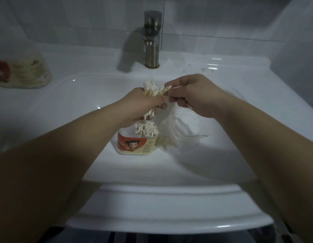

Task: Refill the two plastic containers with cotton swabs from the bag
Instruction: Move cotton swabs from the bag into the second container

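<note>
My left hand [141,104] grips a bundle of cotton swabs [153,89] above the basin, white tips showing above and below the fist. My right hand [196,95] pinches a few loose swabs right beside that bundle. Below the hands an open plastic container [138,142] with a red cartoon label stands in the sink, partly filled with upright swabs. A clear plastic bag [180,132] with some swabs left in it lies to the container's right. A second container [24,74] full of swabs lies on its side on the counter at far left.
The white sink basin [231,155] holds the container and bag. A metal faucet [152,39] rises at the back centre, in front of the tiled wall. The sink's front rim [169,218] curves below my forearms.
</note>
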`<state>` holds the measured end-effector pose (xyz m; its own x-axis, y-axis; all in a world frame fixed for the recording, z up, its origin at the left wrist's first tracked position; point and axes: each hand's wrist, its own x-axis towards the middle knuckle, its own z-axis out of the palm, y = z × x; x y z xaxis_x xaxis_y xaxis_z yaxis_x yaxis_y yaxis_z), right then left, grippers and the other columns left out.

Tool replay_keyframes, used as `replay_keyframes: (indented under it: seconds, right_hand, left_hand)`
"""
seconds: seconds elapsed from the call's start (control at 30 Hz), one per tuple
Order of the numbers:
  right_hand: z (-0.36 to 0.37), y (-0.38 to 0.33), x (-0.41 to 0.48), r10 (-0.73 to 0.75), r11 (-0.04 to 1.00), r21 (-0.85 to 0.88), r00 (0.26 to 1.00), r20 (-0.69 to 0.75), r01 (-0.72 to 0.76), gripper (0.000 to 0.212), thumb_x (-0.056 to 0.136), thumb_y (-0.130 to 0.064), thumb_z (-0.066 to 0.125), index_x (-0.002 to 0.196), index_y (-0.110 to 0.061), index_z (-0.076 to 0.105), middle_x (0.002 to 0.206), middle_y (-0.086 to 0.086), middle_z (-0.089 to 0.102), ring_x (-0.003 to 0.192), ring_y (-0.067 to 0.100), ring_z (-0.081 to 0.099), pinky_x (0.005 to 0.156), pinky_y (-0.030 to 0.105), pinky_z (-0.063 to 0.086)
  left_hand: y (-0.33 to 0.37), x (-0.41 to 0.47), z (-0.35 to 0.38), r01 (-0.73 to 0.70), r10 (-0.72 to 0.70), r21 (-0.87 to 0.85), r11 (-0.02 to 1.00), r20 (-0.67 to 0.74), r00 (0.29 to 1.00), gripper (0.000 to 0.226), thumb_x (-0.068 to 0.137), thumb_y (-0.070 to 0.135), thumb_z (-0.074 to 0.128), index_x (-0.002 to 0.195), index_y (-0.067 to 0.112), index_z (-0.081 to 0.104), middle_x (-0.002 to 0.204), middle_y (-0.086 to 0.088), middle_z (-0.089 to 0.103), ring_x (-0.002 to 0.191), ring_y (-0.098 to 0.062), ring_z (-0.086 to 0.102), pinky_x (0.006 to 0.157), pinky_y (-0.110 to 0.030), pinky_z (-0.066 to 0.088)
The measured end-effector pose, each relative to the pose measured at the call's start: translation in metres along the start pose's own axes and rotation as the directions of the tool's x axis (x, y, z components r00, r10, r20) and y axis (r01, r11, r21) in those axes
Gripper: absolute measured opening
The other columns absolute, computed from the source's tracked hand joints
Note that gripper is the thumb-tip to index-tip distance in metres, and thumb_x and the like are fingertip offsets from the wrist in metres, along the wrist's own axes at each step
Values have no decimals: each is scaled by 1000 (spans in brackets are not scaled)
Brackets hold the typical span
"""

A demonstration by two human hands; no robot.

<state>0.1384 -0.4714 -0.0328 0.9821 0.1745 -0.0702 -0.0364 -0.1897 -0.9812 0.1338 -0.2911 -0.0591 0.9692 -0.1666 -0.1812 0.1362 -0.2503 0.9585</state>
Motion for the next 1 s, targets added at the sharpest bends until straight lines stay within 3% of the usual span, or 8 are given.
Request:
replay_keyframes:
  seconds: [0.17,0.27,0.4,0.53,0.63,0.73,0.9,1.0]
  right_hand:
    - [-3,0,1,-33,999,-7,998,-46,32,8,89,-4,74,96,0,74,67,8,66,58,11,58,49,19,42]
    - [-7,-1,1,-47,999,-28,993,-104,44,4,88,-2,73,88,1,75,66,10,66,47,10,49,43,16,38]
    - [-6,-1,0,-73,997,-14,988,-135,71,10,86,1,73,93,8,75,64,10,66,45,8,48,43,17,35]
    - [-2,1,0,-80,992,-109,994,-81,71,7,86,-8,77,88,-1,80,83,16,76,58,10,57,49,21,41]
    - [-1,2,3,-29,993,-119,998,-57,22,18,89,-10,74,90,7,77,74,15,71,62,17,56,52,25,40]
    - [0,1,5,7,999,-35,998,-67,-9,10,93,-2,65,94,4,73,78,15,74,67,21,60,54,25,44]
    - [1,4,7,-19,1000,4,998,-56,19,10,98,-5,61,94,-10,68,90,8,77,82,21,74,67,28,57]
    - [4,5,7,-57,996,-68,994,-94,51,5,98,-14,64,93,-14,66,101,8,75,96,24,73,83,39,62]
  left_hand:
    - [2,-1,2,10,-9,-45,999,25,1000,8,96,17,70,92,10,70,71,0,66,55,-10,56,58,-29,47]
    - [3,-1,1,36,-34,-63,997,27,999,7,95,15,69,93,9,69,69,-1,64,54,-10,55,57,-28,47]
    - [2,-2,2,51,-47,-73,996,56,997,7,96,12,67,96,5,68,69,-3,62,55,-12,54,55,-27,47]
    - [1,-4,5,45,-35,-102,994,97,995,6,96,11,66,99,7,68,67,-2,61,54,-12,55,54,-26,47]
    - [1,-3,5,52,-43,-108,993,85,995,6,97,12,65,95,7,66,64,-2,58,53,-13,53,51,-26,47]
    - [1,0,3,60,-55,-111,992,54,997,16,98,18,66,83,10,64,64,-4,58,55,-15,53,55,-28,47]
    - [2,-5,6,74,-52,-207,976,108,993,18,98,25,67,98,7,71,91,-12,76,76,-18,71,73,-30,63]
    - [3,-7,9,72,-35,-252,965,150,988,21,99,22,64,112,6,71,108,-16,77,98,-25,75,88,-38,62]
